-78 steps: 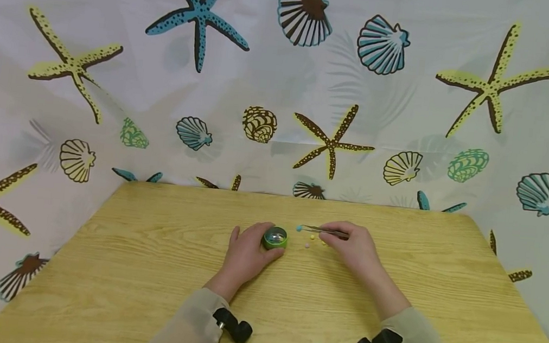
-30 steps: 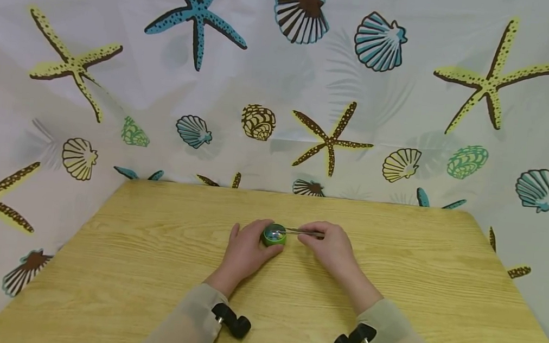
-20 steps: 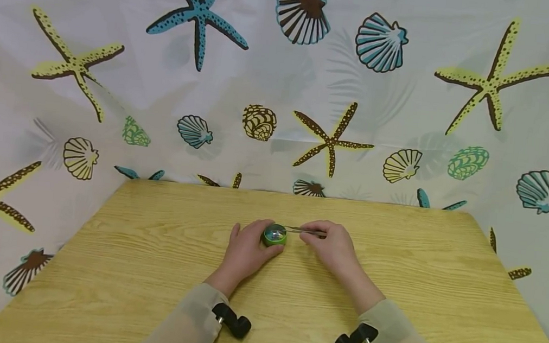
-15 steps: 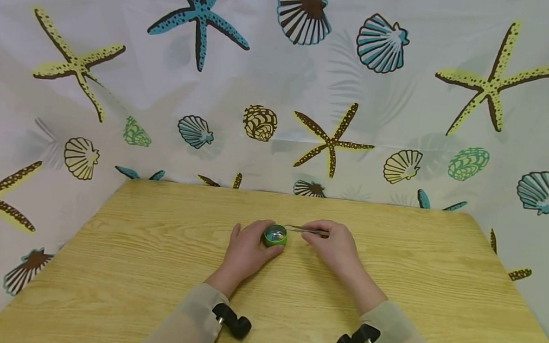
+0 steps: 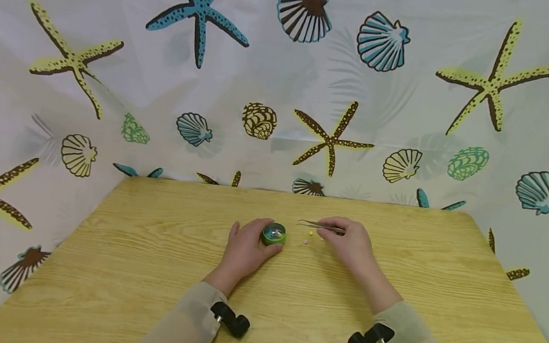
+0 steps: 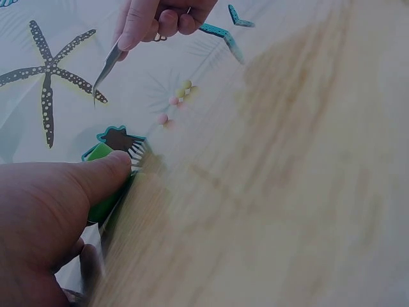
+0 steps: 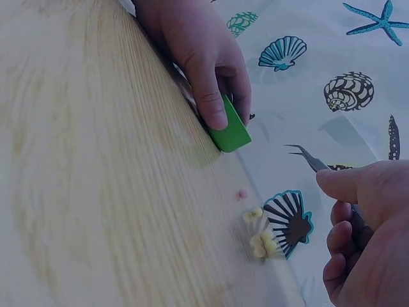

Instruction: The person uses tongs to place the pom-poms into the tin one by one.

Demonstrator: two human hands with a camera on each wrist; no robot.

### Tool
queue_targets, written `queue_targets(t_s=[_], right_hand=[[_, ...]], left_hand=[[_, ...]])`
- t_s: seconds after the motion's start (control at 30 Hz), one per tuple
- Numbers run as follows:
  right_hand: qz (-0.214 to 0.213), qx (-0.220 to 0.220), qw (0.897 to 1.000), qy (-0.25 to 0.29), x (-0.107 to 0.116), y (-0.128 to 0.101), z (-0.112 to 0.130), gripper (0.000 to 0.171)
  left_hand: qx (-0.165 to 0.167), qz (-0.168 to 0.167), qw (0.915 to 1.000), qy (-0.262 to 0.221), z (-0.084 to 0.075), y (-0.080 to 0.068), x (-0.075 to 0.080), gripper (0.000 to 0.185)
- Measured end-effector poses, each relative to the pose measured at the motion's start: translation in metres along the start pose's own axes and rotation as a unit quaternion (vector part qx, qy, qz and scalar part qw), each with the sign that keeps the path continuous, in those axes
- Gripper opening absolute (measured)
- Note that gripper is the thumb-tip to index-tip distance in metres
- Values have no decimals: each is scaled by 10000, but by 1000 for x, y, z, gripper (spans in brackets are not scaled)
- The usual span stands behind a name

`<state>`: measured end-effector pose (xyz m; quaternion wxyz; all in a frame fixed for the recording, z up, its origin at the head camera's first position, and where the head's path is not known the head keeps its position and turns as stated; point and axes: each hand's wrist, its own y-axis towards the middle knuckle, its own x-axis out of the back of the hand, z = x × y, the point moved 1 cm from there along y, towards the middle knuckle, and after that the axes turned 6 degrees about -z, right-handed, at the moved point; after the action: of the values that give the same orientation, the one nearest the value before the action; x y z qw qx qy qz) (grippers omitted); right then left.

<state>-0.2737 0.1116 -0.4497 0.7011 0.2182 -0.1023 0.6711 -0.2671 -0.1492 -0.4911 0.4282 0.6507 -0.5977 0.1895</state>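
The right hand pinches a pair of metal tweezers between thumb and fingers, the bent tips slightly apart with nothing between them, pointing toward the left hand. Just below the tweezers, on the wooden table, lie a pink bead and a few yellow beads; the exact count is hard to tell. These round beads could roll if a tip or the side of the right hand brushes them, the yellow ones most of all since they lie nearest those fingers. Gripping a bead off its middle, or squeezing too hard, could make it shoot away. Beside the beads, the left hand curls round a small green cup, which stands nearer the table's back edge than its front and about midway between the side edges. Coloured bits show inside, too small to make out; if that hold tips or jerks, they could spill. Past the back edge hangs a cloth printed with starfish and shells.
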Motion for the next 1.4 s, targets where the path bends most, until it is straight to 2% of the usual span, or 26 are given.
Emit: queue_targets(t_s=[0.43, 0.83, 1.4], right_hand=[[-16, -224, 9997, 49, 21, 1, -18, 25], [4, -295, 9996, -18, 20, 5, -32, 23], [50, -293, 9994, -185, 13, 7, -38, 21]], left_hand=[[57, -5, 10000, 19, -2, 2, 0, 67], [27, 43, 10000, 17, -2, 2, -1, 68], [35, 25, 10000, 30, 0, 2, -1, 67]])
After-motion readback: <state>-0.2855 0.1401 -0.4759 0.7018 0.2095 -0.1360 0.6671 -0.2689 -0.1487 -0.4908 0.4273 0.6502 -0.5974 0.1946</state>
